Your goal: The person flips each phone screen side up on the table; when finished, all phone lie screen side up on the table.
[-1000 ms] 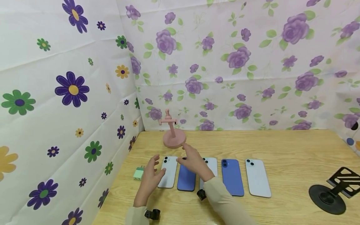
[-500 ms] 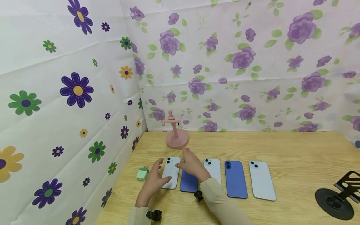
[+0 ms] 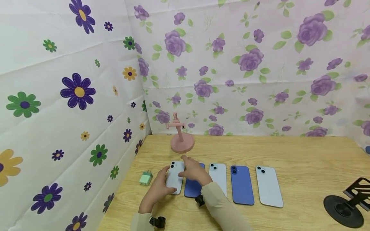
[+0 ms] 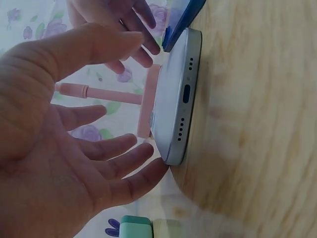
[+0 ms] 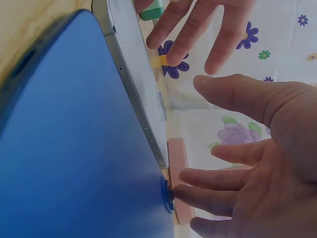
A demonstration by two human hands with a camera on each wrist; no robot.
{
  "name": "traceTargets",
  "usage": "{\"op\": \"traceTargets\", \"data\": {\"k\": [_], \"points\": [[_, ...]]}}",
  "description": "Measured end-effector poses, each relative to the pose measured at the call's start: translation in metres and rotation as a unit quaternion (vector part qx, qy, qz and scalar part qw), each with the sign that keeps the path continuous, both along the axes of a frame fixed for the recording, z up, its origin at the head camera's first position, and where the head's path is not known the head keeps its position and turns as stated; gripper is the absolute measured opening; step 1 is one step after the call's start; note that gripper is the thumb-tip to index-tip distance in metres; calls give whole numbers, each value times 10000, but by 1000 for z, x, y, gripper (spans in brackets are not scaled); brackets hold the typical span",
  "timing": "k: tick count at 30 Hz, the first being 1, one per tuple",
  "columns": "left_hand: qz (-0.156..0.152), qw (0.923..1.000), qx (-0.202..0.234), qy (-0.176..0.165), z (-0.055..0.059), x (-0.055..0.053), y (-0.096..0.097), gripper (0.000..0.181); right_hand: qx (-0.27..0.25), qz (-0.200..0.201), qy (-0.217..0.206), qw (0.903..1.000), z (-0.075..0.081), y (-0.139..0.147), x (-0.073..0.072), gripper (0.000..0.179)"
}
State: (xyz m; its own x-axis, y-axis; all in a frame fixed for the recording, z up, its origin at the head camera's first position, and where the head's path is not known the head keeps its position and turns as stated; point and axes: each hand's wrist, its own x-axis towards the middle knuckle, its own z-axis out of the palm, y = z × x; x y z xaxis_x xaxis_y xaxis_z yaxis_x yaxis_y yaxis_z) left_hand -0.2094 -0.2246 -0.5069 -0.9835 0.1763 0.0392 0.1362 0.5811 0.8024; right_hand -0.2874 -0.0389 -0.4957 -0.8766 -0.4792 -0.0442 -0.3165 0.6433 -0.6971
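A white phone lies back up at the left end of a row on the wooden table. My left hand is at its left side, thumb over its near end; in the left wrist view the little fingertip sits right at the edge of the phone. From the right my right hand reaches over the neighbouring blue phone, fingertips near the white phone's right edge. The right wrist view has the right hand's fingers spread beside the blue phone's camera bump. Both hands grip nothing.
To the right lie another white phone, a blue phone and a third white phone. A pink phone stand is behind; a green charger plug sits left. At far right stands a black stand.
Both hands have closed in on the leftmost white phone, the right one moving left and down, away from the pink stand's base. The head view has shifted slightly. The phones lie where they were.
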Motion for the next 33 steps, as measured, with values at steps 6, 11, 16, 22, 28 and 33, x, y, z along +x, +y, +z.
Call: {"op": "traceTargets", "data": {"k": [6,11,16,22,28,33], "points": [[-135,9984,-524,140,-2,-3,1,99,33,81,38,10000,1,-3,-4,79],[-180,9973,-683,177,-1,-1,0,97,58,206,-7,9998,0,-8,-5,79],[-223,9975,-675,65,0,2,-2,92,136,260,19,9996,-1,-11,-6,79],[-185,9961,-863,14,0,1,-1,90,323,282,207,9989,0,-12,-11,75],[-166,9955,-930,-42,0,0,0,89,514,370,136,9979,0,-9,-13,71],[-80,9942,-1070,-87,-1,3,-1,89,344,370,152,9986,-3,-10,-12,68]]}}
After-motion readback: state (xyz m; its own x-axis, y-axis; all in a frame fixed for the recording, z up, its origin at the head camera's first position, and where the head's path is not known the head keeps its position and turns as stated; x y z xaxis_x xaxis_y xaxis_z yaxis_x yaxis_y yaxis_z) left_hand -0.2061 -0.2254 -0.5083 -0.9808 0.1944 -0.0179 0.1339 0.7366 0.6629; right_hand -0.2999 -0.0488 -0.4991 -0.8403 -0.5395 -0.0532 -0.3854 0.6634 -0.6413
